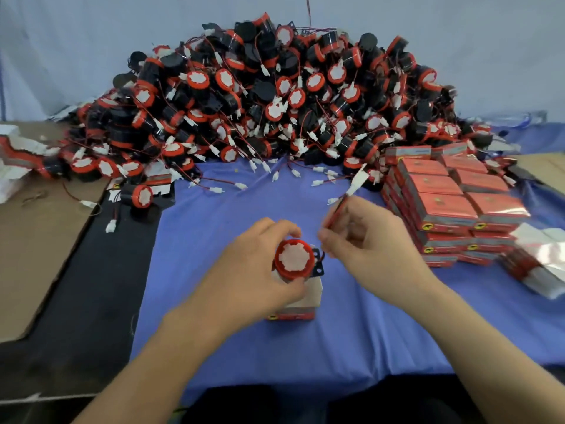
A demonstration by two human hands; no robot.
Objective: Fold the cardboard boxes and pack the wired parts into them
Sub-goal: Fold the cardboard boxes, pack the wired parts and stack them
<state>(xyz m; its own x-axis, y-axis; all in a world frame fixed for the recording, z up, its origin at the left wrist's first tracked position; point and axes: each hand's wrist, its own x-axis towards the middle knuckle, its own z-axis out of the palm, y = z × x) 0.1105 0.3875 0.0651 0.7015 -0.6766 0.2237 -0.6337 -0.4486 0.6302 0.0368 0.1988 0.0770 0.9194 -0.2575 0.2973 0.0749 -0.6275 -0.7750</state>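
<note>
My left hand (253, 267) grips a round wired part (294, 258) with a red rim and white face. The part sits in the open top of a small red and white cardboard box (301, 306) standing on the blue cloth. My right hand (363, 237) pinches the part's red wire (336, 211). The wire runs up and right to a white connector (358, 180) held in the air. A black bracket shows between the part and my right hand.
A large heap of the same red and black wired parts (275, 99) fills the back of the table. Stacked closed red boxes (443, 203) stand at the right, with flat box blanks (541, 264) beside them. Brown cardboard (33, 240) lies at the left.
</note>
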